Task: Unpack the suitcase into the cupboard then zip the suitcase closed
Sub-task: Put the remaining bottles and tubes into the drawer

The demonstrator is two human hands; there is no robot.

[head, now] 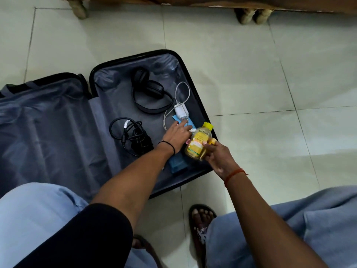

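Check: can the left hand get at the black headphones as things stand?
Probably yes. The left hand is already inside the open suitcase, fingers on a small white item. The black headphones lie uncovered farther in, nothing on top. The white charger and its cable sit beside that path, not across it.

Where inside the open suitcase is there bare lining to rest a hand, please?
The left half is bare lining. In the right half, a patch lies free between the headphones and black cable. It is crowded around the white charger, where both hands work.
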